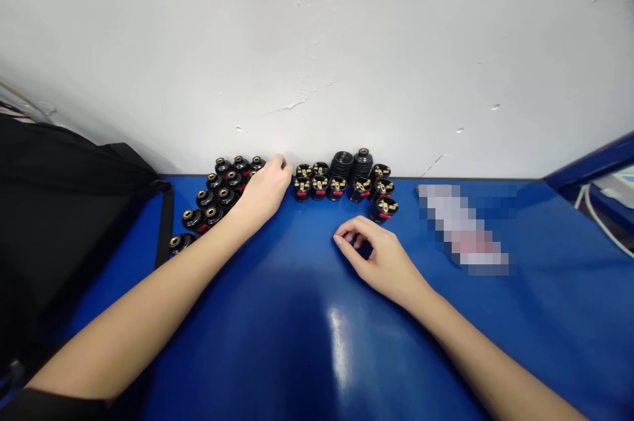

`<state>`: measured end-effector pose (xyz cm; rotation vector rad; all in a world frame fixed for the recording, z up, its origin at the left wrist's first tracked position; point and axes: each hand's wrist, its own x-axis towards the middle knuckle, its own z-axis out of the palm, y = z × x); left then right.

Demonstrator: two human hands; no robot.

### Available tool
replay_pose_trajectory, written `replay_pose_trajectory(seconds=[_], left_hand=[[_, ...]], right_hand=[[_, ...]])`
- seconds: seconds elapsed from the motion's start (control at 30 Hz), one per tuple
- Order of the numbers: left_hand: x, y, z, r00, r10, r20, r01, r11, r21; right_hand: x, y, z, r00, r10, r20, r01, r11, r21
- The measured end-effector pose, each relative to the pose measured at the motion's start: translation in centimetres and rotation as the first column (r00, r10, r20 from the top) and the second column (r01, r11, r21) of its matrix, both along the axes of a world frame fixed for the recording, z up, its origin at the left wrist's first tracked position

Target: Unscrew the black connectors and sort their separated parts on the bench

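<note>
My left hand (270, 186) is at the back of the blue table, between two groups of black parts, its fingers curled together; whatever they hold is hidden. On its left stand several black rounded parts (205, 198) with brass centres, partly covered by my forearm. To its right are several black cups (319, 187) with brass contacts and red marks. Behind these cups are a stack of black ribbed rings (342, 164) and a ribbed part with a brass top (363, 162). My right hand (369, 249) rests near the front cup (384, 209), thumb and index fingertip close together, nothing visible between them.
A blurred flat object (463, 229) lies on the blue table (277, 328) at the right. A black bag (64, 209) with a strap covers the left side. The white wall (317, 57) rises behind the table. A white cable (604, 219) hangs beyond the right edge.
</note>
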<state>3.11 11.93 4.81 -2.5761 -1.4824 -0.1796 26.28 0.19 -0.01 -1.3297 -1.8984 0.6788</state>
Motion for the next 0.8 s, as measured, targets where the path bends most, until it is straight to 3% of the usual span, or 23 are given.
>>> replay_pose_trajectory(seconds=[0.47,0.67,0.8], left_hand=[[-0.5,-0.8,0.4,0.998,-0.052,0.028,0.049,0.995,0.085],[-2.8,-2.7,1.9,0.995,-0.077,0.058,0.062,0.972,0.225],[-4.4,-3.2,2.0,0.997,-0.034,0.067,0.019,0.978,0.210]], right_hand=[[0.0,-0.1,0.2,1.000,0.005,0.010,-0.005,1.000,0.017],[0.1,-0.1,0.2,1.000,0.013,0.013,-0.013,1.000,0.005],[0.2,-0.1,0.2,1.000,0.019,0.012,-0.019,1.000,0.008]])
